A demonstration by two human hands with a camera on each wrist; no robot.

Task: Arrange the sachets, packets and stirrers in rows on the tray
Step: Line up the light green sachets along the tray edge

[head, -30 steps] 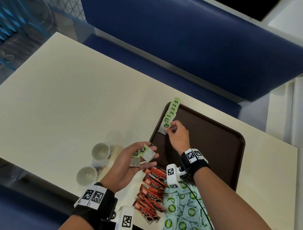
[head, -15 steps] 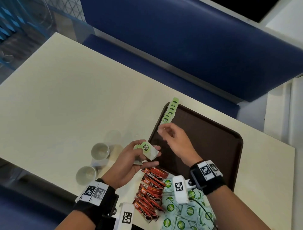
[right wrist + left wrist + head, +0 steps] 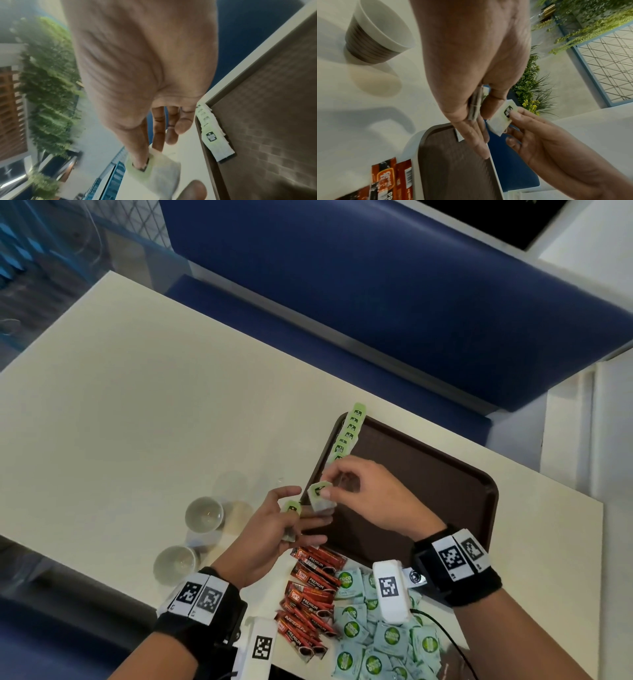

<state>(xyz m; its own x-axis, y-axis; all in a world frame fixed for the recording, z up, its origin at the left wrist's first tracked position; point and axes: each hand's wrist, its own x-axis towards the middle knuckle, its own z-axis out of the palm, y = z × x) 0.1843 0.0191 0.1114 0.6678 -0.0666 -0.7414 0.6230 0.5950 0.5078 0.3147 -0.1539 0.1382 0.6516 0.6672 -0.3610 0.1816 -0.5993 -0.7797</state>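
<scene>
Now the right hand [image 3: 370, 494] pinches one small green-and-white paper tea sachet [image 3: 320, 494] at its green top end, in the middle of the head view, just above the near left rim of the dark brown plastic tray [image 3: 445, 481]. The left hand [image 3: 270, 529] holds a few more sachets [image 3: 475, 106] between thumb and fingers. The sachet looks light, soft and easily creased, so its edge is probably the best grip. Its long axis runs down-right.
</scene>
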